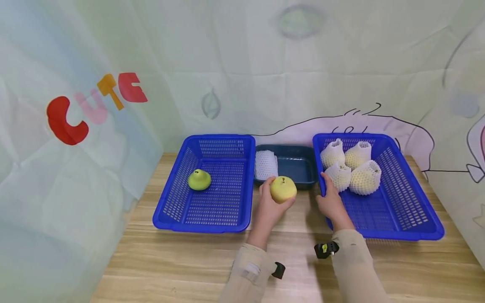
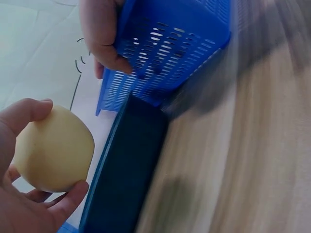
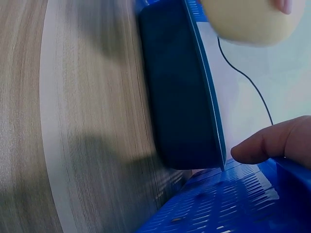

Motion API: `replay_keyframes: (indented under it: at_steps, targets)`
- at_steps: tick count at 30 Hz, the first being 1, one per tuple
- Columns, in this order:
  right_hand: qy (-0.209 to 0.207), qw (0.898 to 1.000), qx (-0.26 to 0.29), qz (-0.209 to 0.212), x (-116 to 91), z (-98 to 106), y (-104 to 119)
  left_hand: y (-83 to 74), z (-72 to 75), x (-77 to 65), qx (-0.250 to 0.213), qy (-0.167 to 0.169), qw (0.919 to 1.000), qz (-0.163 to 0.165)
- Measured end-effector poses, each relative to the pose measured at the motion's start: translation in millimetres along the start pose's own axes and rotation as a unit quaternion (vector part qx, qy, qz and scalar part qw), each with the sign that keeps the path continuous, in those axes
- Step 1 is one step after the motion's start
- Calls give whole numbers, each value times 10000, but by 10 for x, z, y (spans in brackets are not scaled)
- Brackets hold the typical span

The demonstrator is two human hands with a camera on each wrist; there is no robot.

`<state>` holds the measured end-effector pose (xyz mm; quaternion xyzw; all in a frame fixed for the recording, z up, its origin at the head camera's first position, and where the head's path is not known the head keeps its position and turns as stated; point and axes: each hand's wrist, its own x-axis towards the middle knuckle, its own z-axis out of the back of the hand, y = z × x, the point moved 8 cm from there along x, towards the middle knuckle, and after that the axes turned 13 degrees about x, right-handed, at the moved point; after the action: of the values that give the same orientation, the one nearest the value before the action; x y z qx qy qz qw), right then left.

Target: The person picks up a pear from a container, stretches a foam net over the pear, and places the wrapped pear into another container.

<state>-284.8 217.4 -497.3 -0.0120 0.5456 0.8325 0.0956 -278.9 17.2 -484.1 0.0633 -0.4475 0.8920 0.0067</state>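
Note:
My left hand [image 1: 270, 208] holds a yellow pear [image 1: 283, 189] between thumb and fingers, above the near edge of a dark green tray [image 1: 297, 168]. In the left wrist view the pear [image 2: 56, 150] shows smooth and bare. My right hand [image 1: 333, 206] grips the left rim of the right blue basket [image 1: 401, 227], its thumb outside the wall. Inside that basket, several pears in white foam nets [image 1: 364, 179] sit together at the back left. A stack of white foam nets [image 1: 265, 165] lies in the tray's left part.
Left of the tray stands another blue basket [image 1: 216, 210] with one green pear [image 1: 199, 180] in it. The tray sits between the two baskets on a wooden table [image 1: 182, 265]. A printed cloth [image 1: 242, 75] hangs behind and at the sides.

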Motion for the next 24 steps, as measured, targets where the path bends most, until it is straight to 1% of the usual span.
replay_keyframes:
  at_steps: [2, 5, 10, 17, 24]
  targets:
    - [-4, 10000, -15, -32, 1, 0, -5, 35, -46, 2, 30, 77, 9999, 70]
    - [-19, 10000, -15, -65, 2, 4, -9, 81, -120, 10, -59, 181, 9998, 75]
    - [-21, 10000, 7, -32, -1, 3, 3, 167, -228, 28, -91, 186, 9998, 43]
    - [-36, 10000, 27, 48, 5, 5, 16, 223, -290, 19, -158, 165, 9997, 108]
    - [18, 9999, 19, -105, 13, -5, -7, 271, -365, 0, -44, 320, 9992, 216]
